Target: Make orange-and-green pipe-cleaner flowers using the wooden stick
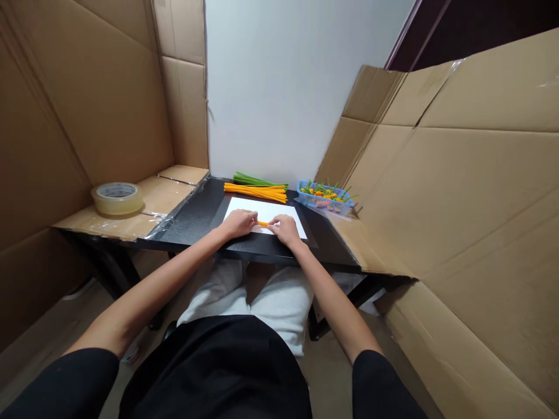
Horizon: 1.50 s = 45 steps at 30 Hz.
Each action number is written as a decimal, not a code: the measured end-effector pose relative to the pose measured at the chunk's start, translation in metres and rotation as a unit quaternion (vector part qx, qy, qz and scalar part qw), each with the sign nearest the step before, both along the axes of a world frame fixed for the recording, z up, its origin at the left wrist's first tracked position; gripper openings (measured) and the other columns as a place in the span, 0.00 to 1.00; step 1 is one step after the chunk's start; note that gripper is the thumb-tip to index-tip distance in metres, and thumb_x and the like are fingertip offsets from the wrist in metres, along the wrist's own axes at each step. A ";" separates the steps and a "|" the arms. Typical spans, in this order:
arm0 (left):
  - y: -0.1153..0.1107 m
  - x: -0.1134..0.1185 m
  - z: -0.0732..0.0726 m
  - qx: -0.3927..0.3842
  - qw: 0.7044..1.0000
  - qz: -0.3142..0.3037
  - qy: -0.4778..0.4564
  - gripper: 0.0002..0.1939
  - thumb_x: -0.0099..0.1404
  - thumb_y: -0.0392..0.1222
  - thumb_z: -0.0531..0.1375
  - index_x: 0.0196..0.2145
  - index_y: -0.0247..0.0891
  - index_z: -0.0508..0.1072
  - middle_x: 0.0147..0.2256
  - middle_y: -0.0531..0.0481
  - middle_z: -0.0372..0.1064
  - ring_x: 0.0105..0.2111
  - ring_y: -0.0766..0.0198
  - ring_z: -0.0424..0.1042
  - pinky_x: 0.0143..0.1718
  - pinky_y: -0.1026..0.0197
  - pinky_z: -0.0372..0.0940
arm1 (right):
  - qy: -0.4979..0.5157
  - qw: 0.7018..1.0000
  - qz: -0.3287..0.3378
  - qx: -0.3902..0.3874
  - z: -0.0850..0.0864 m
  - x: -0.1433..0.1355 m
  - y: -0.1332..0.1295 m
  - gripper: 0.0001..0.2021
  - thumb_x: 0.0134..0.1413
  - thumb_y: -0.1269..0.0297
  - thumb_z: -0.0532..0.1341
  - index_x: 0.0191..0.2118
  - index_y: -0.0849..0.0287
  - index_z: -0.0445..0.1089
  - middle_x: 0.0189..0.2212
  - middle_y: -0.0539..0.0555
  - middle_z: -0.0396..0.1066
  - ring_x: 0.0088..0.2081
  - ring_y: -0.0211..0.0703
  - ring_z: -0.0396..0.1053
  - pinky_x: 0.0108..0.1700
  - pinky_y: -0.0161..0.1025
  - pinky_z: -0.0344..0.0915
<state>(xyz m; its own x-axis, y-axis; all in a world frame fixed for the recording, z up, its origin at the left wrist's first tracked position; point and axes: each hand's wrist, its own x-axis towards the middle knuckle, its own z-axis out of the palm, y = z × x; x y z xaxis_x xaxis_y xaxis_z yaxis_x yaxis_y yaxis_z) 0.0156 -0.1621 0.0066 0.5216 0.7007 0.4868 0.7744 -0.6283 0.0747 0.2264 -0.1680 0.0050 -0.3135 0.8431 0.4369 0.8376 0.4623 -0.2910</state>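
Between my two hands runs a short orange pipe cleaner [263,223], low over a white sheet of paper [244,205]. My left hand [239,223] is closed on its left end, with the fingertips pinched together. At the other end, my right hand [286,228] pinches it the same way. Parts of the pipe cleaner are hidden under the fingers. Just beyond the paper lies a bundle of orange pipe cleaners [257,191], and behind that a bundle of green pipe cleaners [248,179].
A blue plastic basket [325,201] at the back right holds several small orange and green pieces. On the cardboard at the left sits a roll of clear tape [117,199]. Cardboard walls [471,174] rise on both sides of the black table [187,218], and a white wall stands behind.
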 end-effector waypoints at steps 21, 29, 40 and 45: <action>0.016 -0.023 -0.002 0.031 0.997 0.070 -0.004 0.12 0.67 0.40 0.58 0.46 0.36 0.76 0.47 0.40 0.75 0.50 0.51 0.70 0.46 0.57 0.66 | -0.023 0.999 0.044 0.023 0.002 0.037 0.018 0.10 0.55 0.72 0.65 0.43 0.57 0.78 0.39 0.57 0.80 0.40 0.44 0.77 0.44 0.35 0.66; 0.028 -0.031 -0.010 -0.023 0.999 0.023 -0.019 0.12 0.67 0.39 0.56 0.40 0.38 0.80 0.42 0.44 0.77 0.45 0.55 0.73 0.45 0.58 0.68 | -0.014 0.999 0.042 0.031 -0.008 0.034 0.022 0.10 0.56 0.75 0.63 0.42 0.58 0.78 0.37 0.59 0.81 0.40 0.50 0.78 0.45 0.41 0.68; 0.031 -0.033 -0.009 -0.014 0.996 -0.085 -0.014 0.11 0.65 0.32 0.56 0.36 0.36 0.80 0.36 0.43 0.78 0.41 0.56 0.72 0.46 0.57 0.67 | 0.073 0.995 0.064 0.025 -0.014 0.037 0.024 0.09 0.52 0.76 0.65 0.38 0.56 0.78 0.35 0.54 0.81 0.39 0.48 0.80 0.44 0.40 0.72; 0.028 -0.035 -0.007 -0.002 0.995 -0.095 -0.015 0.11 0.66 0.33 0.58 0.35 0.38 0.81 0.36 0.44 0.78 0.41 0.56 0.72 0.43 0.57 0.67 | 0.110 0.991 0.070 0.014 -0.015 0.038 0.025 0.07 0.51 0.75 0.65 0.34 0.56 0.78 0.33 0.53 0.81 0.37 0.47 0.80 0.42 0.39 0.73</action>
<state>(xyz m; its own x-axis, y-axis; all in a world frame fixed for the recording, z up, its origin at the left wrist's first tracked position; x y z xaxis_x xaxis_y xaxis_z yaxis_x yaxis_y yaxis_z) -0.0192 -0.1341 -0.0005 0.6298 0.5926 0.5022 0.6393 -0.7626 0.0982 0.2644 -0.1433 -0.0103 -0.3212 0.7841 0.5310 0.6821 0.5806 -0.4446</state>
